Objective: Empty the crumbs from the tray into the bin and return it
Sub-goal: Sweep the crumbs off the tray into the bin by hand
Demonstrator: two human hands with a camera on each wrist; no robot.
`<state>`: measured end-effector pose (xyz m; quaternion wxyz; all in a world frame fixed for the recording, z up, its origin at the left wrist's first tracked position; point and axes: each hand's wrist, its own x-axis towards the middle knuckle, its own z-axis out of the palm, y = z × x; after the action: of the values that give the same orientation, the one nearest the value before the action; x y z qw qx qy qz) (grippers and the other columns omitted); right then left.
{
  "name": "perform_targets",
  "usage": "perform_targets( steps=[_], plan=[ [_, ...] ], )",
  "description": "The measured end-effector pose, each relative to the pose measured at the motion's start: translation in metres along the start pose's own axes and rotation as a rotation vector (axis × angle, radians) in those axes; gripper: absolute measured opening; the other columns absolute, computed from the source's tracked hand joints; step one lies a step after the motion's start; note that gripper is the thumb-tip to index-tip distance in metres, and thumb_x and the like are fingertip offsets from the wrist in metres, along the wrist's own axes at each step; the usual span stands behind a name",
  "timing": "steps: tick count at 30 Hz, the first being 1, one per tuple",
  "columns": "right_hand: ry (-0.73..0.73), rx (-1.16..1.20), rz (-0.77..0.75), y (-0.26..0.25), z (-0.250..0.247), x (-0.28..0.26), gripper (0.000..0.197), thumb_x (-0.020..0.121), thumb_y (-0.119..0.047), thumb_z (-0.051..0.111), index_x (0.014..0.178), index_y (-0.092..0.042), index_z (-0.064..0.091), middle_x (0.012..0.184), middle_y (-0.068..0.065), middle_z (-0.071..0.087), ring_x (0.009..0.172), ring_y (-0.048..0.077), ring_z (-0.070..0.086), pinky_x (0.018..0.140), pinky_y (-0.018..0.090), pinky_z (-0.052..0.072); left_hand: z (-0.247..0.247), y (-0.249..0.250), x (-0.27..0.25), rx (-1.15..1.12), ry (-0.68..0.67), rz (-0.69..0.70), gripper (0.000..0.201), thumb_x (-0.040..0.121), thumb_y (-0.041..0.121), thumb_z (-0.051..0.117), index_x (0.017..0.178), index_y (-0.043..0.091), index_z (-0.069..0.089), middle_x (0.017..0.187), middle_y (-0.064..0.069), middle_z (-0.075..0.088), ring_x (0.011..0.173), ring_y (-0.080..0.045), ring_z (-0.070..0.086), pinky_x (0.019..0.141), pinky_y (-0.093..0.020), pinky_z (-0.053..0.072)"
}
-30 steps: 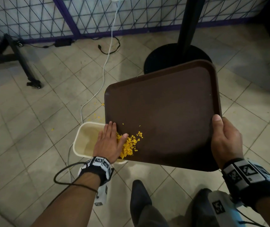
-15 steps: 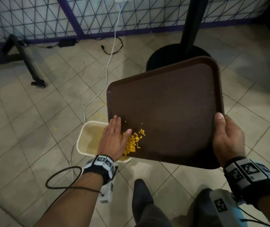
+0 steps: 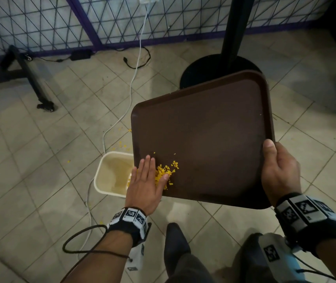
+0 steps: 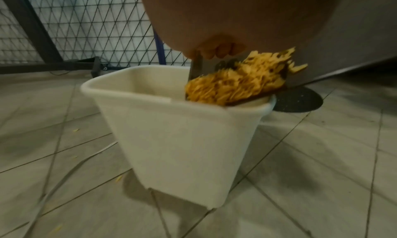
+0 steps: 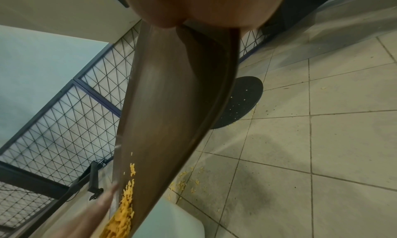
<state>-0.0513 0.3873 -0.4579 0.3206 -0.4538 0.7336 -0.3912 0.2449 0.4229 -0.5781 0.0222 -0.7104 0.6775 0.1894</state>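
Note:
A dark brown tray (image 3: pixel 210 137) hangs tilted over the floor, its lower left corner above a cream bin (image 3: pixel 110 174). My right hand (image 3: pixel 279 172) grips the tray's right edge, thumb on top. My left hand (image 3: pixel 145 182) lies flat with straight fingers on the lower left corner, against a heap of yellow crumbs (image 3: pixel 164 174). In the left wrist view the crumbs (image 4: pixel 236 84) sit at the tray's edge just over the bin (image 4: pixel 178 128). The right wrist view looks along the tray (image 5: pixel 171 106) down to the crumbs (image 5: pixel 124 211).
Loose crumbs (image 3: pixel 122 145) lie on the tiled floor beside the bin. A white cable (image 3: pixel 130 92) runs past it. A black pole with a round base (image 3: pixel 205 72) stands behind the tray. A wire fence (image 3: pixel 61 21) and a black wheeled leg (image 3: pixel 34 82) are at the back.
My left hand has slid slightly further onto the tray's corner beside the crumbs. The tray stays tilted over the bin in my right hand.

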Motion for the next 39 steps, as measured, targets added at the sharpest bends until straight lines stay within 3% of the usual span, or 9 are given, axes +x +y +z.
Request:
perform_targets(
  steps=[4,8,14,19,23,27,32,39],
  plan=[
    [0.005,-0.011,-0.008,-0.003,-0.001,0.0,0.036,0.104,-0.029,0.034,0.1,-0.005,0.06,0.074,-0.01,0.053,0.066,-0.003,0.048,0.047,-0.001,0.035,-0.013,0.03,0.022,-0.1,0.117,0.001,0.076,0.099,0.065,0.005,0.157,0.019,-0.006,0.163,0.004,-0.014,0.15,-0.012,-0.012,0.123,-0.037,-0.003],
    [-0.002,-0.005,-0.013,-0.005,-0.001,-0.001,0.029,0.104,-0.029,0.034,0.099,-0.012,0.057,0.075,-0.012,0.052,0.067,-0.004,0.048,0.048,-0.002,0.035,-0.003,0.025,0.026,-0.123,0.036,-0.092,0.079,0.097,0.068,0.004,0.158,0.019,-0.003,0.165,0.002,-0.009,0.151,-0.014,-0.009,0.123,-0.04,-0.001],
    [-0.013,-0.007,0.004,-0.002,-0.001,0.0,0.028,0.103,-0.033,0.034,0.097,-0.017,0.056,0.077,-0.007,0.055,0.067,-0.004,0.049,0.052,0.009,0.033,0.007,-0.007,-0.001,-0.027,-0.079,-0.104,0.081,0.094,0.07,-0.001,0.158,0.019,-0.002,0.165,0.001,-0.008,0.15,-0.014,-0.013,0.123,-0.043,-0.002],
    [-0.017,-0.008,-0.005,-0.001,0.001,0.0,0.029,0.103,-0.034,0.033,0.098,-0.018,0.056,0.077,-0.007,0.056,0.068,-0.002,0.05,0.054,0.016,0.035,-0.011,0.036,0.008,-0.066,0.09,0.078,0.076,0.096,0.067,0.0,0.157,0.022,-0.006,0.164,0.005,-0.014,0.15,-0.012,-0.016,0.122,-0.037,-0.005],
    [-0.013,0.001,-0.002,-0.002,0.001,0.001,0.028,0.103,-0.034,0.033,0.1,-0.019,0.057,0.081,-0.004,0.056,0.07,-0.003,0.05,0.055,0.016,0.036,-0.005,0.07,0.002,0.003,0.048,0.177,0.077,0.096,0.067,-0.003,0.155,0.02,-0.013,0.162,0.002,-0.022,0.149,-0.013,-0.019,0.122,-0.037,-0.009],
    [-0.015,-0.015,0.0,0.0,0.0,0.001,0.028,0.104,-0.033,0.033,0.097,-0.019,0.056,0.077,-0.013,0.054,0.068,-0.004,0.05,0.054,0.012,0.033,0.016,0.039,-0.013,0.088,-0.038,0.133,0.08,0.093,0.07,-0.008,0.155,0.019,-0.014,0.161,0.001,-0.025,0.148,-0.014,-0.023,0.122,-0.04,-0.01],
    [-0.006,-0.023,-0.018,0.002,0.001,0.002,0.03,0.103,-0.034,0.033,0.096,-0.017,0.057,0.077,-0.01,0.056,0.07,0.0,0.053,0.055,0.018,0.036,0.019,-0.016,-0.024,0.175,-0.096,0.071,0.082,0.089,0.071,-0.013,0.155,0.021,-0.01,0.164,0.0,-0.016,0.148,-0.015,-0.023,0.122,-0.043,-0.006],
    [-0.01,-0.038,0.002,0.001,0.003,0.001,0.041,0.104,-0.034,0.032,0.107,-0.006,0.061,0.076,-0.009,0.054,0.069,-0.003,0.049,0.055,0.018,0.034,0.012,0.028,-0.027,0.059,0.009,0.271,0.073,0.1,0.064,0.008,0.157,0.02,-0.006,0.164,0.004,-0.018,0.149,-0.011,-0.02,0.121,-0.039,-0.01]
  ],
)
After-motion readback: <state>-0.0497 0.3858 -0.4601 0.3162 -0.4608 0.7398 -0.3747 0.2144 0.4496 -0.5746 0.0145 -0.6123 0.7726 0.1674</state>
